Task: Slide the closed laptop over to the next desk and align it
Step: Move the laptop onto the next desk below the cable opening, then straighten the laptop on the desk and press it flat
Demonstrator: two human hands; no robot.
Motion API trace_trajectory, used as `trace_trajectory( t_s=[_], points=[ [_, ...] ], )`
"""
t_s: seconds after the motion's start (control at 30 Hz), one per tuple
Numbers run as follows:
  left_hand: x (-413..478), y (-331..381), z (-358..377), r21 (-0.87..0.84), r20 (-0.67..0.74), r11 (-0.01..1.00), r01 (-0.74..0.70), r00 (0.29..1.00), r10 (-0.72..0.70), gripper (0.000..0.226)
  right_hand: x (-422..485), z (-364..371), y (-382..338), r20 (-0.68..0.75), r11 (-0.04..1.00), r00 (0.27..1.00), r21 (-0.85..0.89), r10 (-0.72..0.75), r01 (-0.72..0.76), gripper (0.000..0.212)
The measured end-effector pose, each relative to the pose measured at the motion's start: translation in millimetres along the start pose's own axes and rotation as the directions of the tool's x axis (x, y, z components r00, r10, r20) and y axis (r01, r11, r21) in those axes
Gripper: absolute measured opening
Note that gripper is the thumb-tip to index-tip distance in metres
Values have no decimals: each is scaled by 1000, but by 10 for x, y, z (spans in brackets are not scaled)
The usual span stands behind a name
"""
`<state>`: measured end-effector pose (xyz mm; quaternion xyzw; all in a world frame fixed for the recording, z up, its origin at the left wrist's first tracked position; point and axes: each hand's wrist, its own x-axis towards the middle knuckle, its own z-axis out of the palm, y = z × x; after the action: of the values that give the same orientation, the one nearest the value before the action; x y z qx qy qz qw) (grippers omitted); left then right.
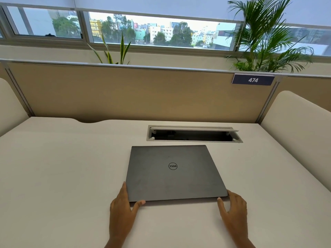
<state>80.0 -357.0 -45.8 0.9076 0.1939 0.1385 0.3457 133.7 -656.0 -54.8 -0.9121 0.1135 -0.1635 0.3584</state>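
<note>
A closed dark grey laptop (174, 173) with a round logo lies flat on the white desk (62, 176), slightly right of centre. My left hand (123, 210) grips its near left corner, fingers along the left edge and thumb at the front edge. At the near right corner sits my right hand (232, 210), fingertips against the corner and thumb touching the front edge.
An open cable tray (193, 134) is set into the desk just behind the laptop. A tan partition (143, 93) with a "474" label (252, 80) closes the far side. Cream side dividers (300, 126) stand at both ends. Plants (268, 38) rise behind the partition.
</note>
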Motion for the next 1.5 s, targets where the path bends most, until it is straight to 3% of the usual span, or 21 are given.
trace_trajectory(
  t_s=[0.17,0.37,0.6,0.77,0.97,1.17,1.33,1.5],
  points=[
    [-3,42,-11,-24,41,999,29,999,-28,86,-9,-38,-13,22,1000,1000,-6,5,-5,51],
    [34,44,-20,-91,-13,991,100,995,-102,76,-52,-9,28,99,998,993,-22,-57,59,69],
    [27,3,-12,-205,-31,970,128,990,-137,76,-21,-27,-4,95,995,992,-50,-84,89,68],
    [38,11,-21,-166,9,982,90,996,-90,87,-15,3,1,144,980,978,-108,-151,168,81],
    [118,-8,-22,-133,38,989,66,997,-62,94,-4,3,67,152,967,963,-95,-222,238,83],
    [133,-28,21,-71,21,996,52,998,-51,91,5,28,109,156,954,951,-92,-268,284,80],
    [139,-49,25,-112,35,989,92,995,-89,95,5,26,124,143,949,947,-88,-288,302,80],
    [134,-15,12,-119,0,992,43,999,-44,85,18,72,194,117,934,938,-119,-325,338,75]
  ],
)
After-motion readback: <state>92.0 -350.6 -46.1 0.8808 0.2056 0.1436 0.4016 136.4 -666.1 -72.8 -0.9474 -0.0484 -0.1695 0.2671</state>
